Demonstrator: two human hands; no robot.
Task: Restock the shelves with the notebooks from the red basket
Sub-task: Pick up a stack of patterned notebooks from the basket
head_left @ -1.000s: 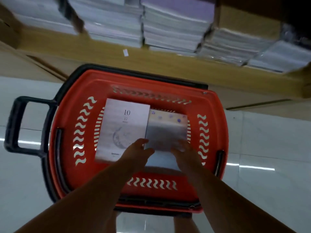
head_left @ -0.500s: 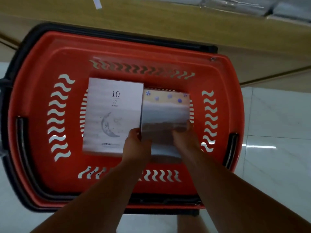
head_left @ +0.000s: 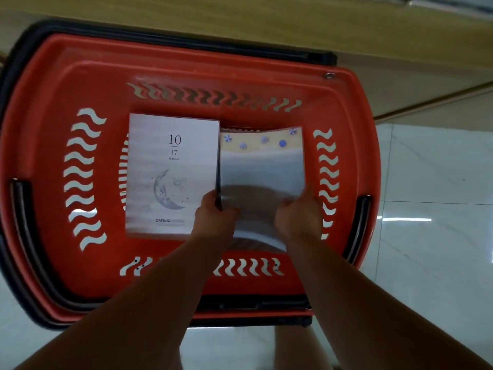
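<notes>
Inside the red basket [head_left: 346,161], the right-hand notebook [head_left: 262,169] is gripped at its near corners by the left hand [head_left: 214,217] and right hand [head_left: 298,217], fingers curled closed; a second notebook [head_left: 170,172] lies alongside.

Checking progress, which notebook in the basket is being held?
The right notebook, with blue dots along its top; both hands grip its near end. The moon-cover notebook lies untouched.

both hands, left hand [head_left: 213,217] and right hand [head_left: 298,217], grip notebook stack [head_left: 262,169] inside red basket [head_left: 48,236].
</notes>
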